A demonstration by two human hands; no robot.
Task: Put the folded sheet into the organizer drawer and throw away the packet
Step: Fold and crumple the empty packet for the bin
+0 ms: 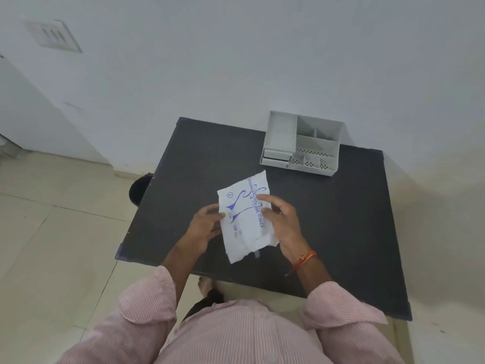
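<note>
The head view looks down on a dark counter [341, 219] that stands against a pale wall [236, 61], with a tiled floor [52, 232] to the left of the fingers. The person's pink striped shirt [236, 337] fills the bottom edge, sleeves rolled above the elbows.

Beyond the fingers, at the counter's far edge, near the wall, sits a grey organizer [304, 145] with open compartments on top. On its left front are two shallow drawers [277, 156], one above the other; whether either stands ajar is hard to tell.

Between the fingers is a white packet [244, 222] printed with blue lettering and a blue hand outline, held above the counter and well apart from the organizer. Its lower edge is ragged. The left hand [207, 227] grips the packet's left edge, its fingers [215, 210] closed on it with the thumb lying over the front. The right hand [283, 224] holds the right edge, its fingers [267, 199] curled over the printed face and pinched on it. An orange thread band [304, 260] circles the right wrist.

Left of the fingers, past the counter's edge, a dark round bin [139, 190] shows partly on the floor. Below the fingers, under the counter's near edge, a foot in a dark sandal [207, 287] is visible.
</note>
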